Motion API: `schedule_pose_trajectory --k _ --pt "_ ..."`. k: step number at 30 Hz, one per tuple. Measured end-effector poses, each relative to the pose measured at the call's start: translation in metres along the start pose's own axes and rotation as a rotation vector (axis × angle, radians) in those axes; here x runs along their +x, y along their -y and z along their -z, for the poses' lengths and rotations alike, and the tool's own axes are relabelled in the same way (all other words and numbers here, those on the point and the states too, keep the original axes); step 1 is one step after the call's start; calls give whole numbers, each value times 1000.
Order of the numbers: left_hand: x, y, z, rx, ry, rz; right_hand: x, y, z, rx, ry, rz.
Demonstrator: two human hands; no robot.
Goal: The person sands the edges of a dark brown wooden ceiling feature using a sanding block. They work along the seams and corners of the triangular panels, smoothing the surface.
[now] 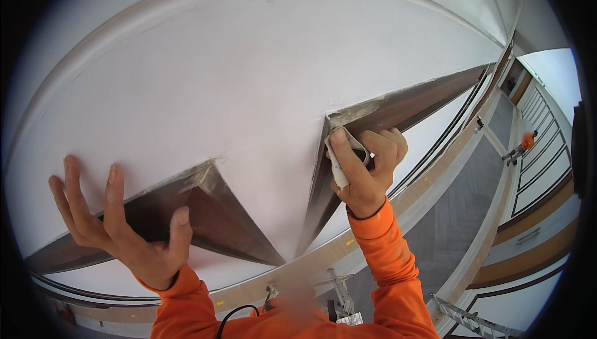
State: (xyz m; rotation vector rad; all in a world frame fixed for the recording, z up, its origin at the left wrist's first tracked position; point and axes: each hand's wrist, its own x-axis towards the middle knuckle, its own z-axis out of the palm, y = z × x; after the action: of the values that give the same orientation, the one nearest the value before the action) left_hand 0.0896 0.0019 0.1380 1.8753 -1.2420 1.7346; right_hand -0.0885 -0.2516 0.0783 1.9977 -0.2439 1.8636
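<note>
A curved white panel (261,84) fills most of the view, with dark brown triangular recesses at its lower edge. My right hand (367,177) pinches a folded whitish sheet (339,174) against the corner of the right recess (404,104); whether it is sandpaper or cloth I cannot tell. Rough, yellowish patches show along that corner and at the tip of the left recess (233,224). Over the left recess, my left hand (124,233) is open with fingers spread, fingertips at the white panel. It holds nothing.
A grey patterned floor (460,196) lies far below on the right. Another person in orange (527,142) is there, near a dark railing (540,121). Metal ladders (469,319) appear at the lower right and below me. A black cable (231,320) loops beside my left sleeve.
</note>
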Motion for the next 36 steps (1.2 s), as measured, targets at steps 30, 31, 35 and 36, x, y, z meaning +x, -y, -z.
schedule_pose_trajectory --k 30,31,35,36 --pt "-15 -26 -10 -23 89 81 -17 1 6 -37 95 -146" --pt "-15 -28 -10 -25 86 84 -17 2 6 -21 82 -149" --pt "-20 -26 -10 -19 98 104 -8 0 3 15 61 -146" --pt "-21 -26 -10 -19 101 105 -5 1 3 23 67 -139"
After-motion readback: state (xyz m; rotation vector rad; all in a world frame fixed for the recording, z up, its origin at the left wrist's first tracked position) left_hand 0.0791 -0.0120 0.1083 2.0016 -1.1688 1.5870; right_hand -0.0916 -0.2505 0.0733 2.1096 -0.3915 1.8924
